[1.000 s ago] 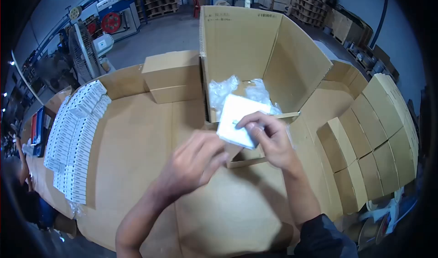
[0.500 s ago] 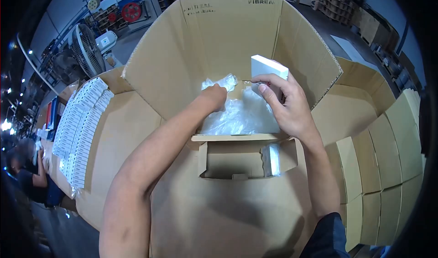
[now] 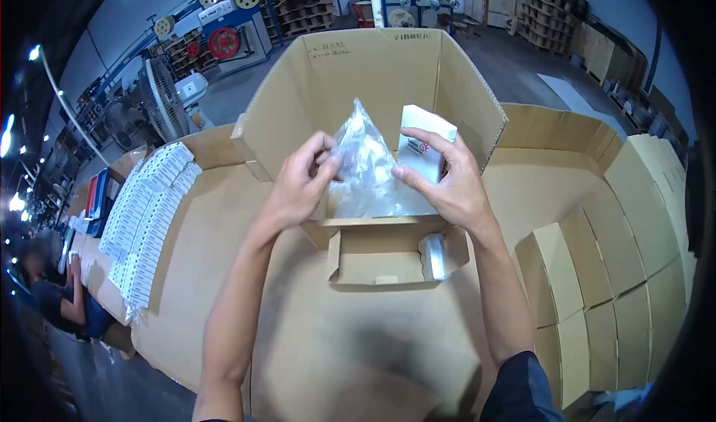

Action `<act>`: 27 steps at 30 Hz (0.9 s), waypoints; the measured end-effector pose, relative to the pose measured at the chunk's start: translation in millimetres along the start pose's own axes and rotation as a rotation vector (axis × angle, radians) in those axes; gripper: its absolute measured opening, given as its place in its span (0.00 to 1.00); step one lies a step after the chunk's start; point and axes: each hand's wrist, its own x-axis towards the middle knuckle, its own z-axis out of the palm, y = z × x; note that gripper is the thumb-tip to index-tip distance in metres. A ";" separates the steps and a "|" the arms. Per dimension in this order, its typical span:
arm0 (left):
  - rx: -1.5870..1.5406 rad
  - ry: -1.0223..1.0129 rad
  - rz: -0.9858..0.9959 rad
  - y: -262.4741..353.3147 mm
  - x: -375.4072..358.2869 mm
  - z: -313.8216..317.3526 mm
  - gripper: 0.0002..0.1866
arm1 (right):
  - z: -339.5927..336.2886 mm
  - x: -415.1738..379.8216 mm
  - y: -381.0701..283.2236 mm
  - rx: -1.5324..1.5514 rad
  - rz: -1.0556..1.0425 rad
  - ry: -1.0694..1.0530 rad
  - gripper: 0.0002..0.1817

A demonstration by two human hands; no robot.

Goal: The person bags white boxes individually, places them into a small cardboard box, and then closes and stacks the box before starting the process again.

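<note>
In front of me my right hand [image 3: 455,187] grips a small white box [image 3: 420,149] with red and dark print on its face, held upright between thumb and fingers. A clear plastic bag [image 3: 365,164] stands up in a peak between my hands. My left hand [image 3: 298,187] has its fingers curled at the bag's left edge, pinching the film. Below the bag sits a small open cardboard box [image 3: 377,267], with a silvery-wrapped piece [image 3: 434,258] at its right end.
A large open carton [image 3: 373,71] stands behind the bag. Rows of white labelled boxes [image 3: 149,220] lie on the left of the cardboard-covered table [image 3: 321,362]. Brown cartons [image 3: 597,288] are stacked at right. A co-worker [image 3: 56,288] is at far left, near a fan [image 3: 158,97].
My left hand has drawn back toward me, and the bag's film has risen into a peak. The white box has turned so its printed face shows. The camera view has tilted up.
</note>
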 end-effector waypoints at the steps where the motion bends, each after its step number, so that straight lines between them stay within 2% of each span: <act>1: -0.024 0.028 0.020 7.6 -19.8 0.2 0.08 | 0.7 -4.2 -10.5 0.003 0.019 -0.039 0.33; 4: -0.147 0.092 0.051 21.8 -78.8 1.4 0.06 | 12.7 -30.3 -37.0 -0.010 0.083 -0.179 0.37; 5: -0.163 0.119 0.061 25.1 -95.0 0.6 0.06 | 22.0 -44.4 -42.5 0.029 0.124 -0.198 0.29; 7: -0.192 0.175 0.078 28.9 -126.8 -1.3 0.07 | 33.5 -75.0 -72.6 0.192 0.427 -0.291 0.19; 8: -0.433 0.281 0.111 25.2 -136.1 5.6 0.08 | 45.7 -96.7 -67.8 0.096 0.191 -0.196 0.15; 9: -0.552 0.338 0.113 21.2 -148.5 8.0 0.08 | 56.5 -116.9 -70.7 0.175 0.214 -0.139 0.15; 11: -0.790 0.453 0.121 7.8 -176.6 11.0 0.10 | 73.4 -155.4 -75.0 0.110 0.203 -0.076 0.14; 12: -0.829 0.442 0.106 -10.4 -191.0 12.3 0.13 | 80.7 -172.2 -85.9 0.132 0.215 -0.021 0.14; 15: -1.099 0.725 -0.111 29.6 -228.2 42.2 0.14 | 103.2 -218.0 -114.9 0.192 0.267 0.126 0.15; 17: -0.982 0.720 -0.088 30.2 -248.8 68.6 0.15 | 116.4 -241.3 -123.5 0.244 0.310 0.203 0.15; 21: -0.548 0.664 -0.028 7.6 -282.5 79.8 0.15 | 125.7 -280.4 -131.1 0.233 0.333 0.130 0.16; 26: -0.530 0.724 -0.021 -1.9 -307.9 71.3 0.16 | 120.6 -301.2 -128.1 0.270 0.369 0.026 0.17; 27: -0.518 0.683 -0.058 -7.5 -316.3 71.1 0.16 | 120.1 -301.8 -131.4 0.308 0.405 -0.005 0.17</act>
